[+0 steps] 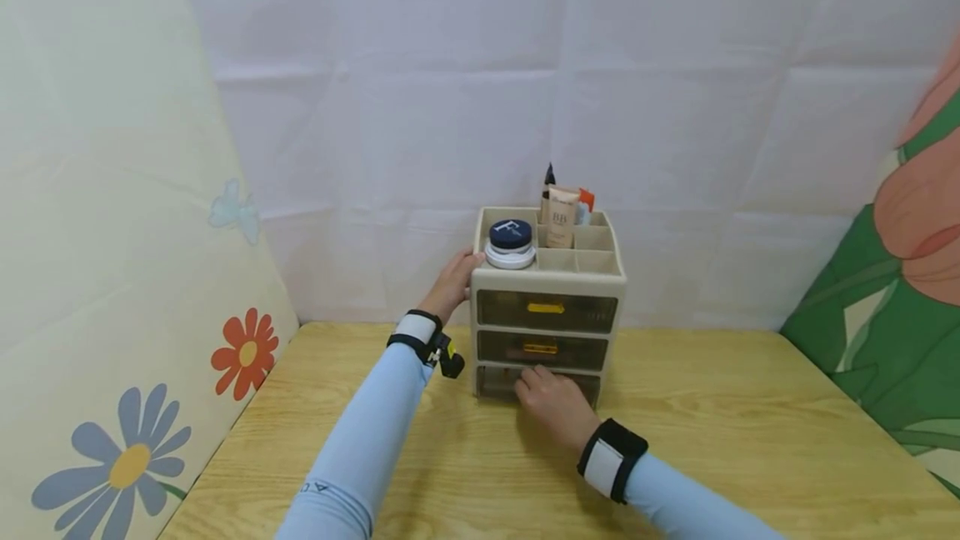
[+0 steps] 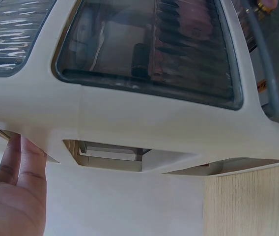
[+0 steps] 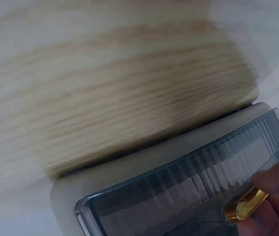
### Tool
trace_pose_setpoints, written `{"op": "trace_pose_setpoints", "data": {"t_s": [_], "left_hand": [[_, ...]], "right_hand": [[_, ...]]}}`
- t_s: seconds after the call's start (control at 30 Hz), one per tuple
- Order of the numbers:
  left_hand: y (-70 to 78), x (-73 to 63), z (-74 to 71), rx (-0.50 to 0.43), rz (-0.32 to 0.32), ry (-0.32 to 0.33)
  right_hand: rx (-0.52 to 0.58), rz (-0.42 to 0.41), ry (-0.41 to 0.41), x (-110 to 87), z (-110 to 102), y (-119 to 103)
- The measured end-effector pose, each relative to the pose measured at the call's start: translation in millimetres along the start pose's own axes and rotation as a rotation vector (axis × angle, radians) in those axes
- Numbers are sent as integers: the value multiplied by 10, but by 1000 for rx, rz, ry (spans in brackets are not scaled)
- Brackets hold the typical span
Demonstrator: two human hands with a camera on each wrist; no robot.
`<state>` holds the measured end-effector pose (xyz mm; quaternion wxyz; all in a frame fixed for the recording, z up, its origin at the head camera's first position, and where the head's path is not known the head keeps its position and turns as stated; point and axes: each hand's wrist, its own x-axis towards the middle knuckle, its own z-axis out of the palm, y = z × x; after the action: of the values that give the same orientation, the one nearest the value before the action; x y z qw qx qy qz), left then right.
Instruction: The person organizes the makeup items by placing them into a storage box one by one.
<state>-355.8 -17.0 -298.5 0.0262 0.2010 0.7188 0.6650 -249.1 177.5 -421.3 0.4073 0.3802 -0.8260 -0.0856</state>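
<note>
A cream cosmetics organizer (image 1: 549, 283) with three dark see-through drawers stands on the wooden table. My left hand (image 1: 452, 283) rests against its left side near the top; in the left wrist view the fingers (image 2: 31, 164) look fairly straight at the organizer's edge. At the bottom drawer (image 1: 497, 382), my right hand (image 1: 555, 407) pinches the gold handle (image 3: 247, 204) between thumb and fingers. In the left wrist view a drawer front (image 2: 277, 93) stands slightly out from the frame. Dark items show dimly through the side window (image 2: 149, 49).
On the organizer's top sit a dark-blue-lidded round jar (image 1: 511, 233), a BB cream tube (image 1: 561, 219) and a black-tipped pen-like item (image 1: 550, 177). The wooden table (image 1: 712, 423) extends on both sides, with a white cloth backdrop (image 1: 450, 90) behind.
</note>
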Motion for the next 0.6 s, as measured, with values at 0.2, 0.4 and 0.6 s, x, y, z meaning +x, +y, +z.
{"op": "trace_pose_setpoints", "data": {"t_s": [0.2, 0.4, 0.6], "left_hand": [[-17, 11, 11, -2, 2, -10], [-25, 6, 7, -10, 4, -12], [-15, 16, -18, -7, 9, -20]], "right_hand": [[11, 35, -61, -8, 27, 31], [18, 46, -79, -7, 38, 45], [5, 34, -30, 5, 63, 53]]}}
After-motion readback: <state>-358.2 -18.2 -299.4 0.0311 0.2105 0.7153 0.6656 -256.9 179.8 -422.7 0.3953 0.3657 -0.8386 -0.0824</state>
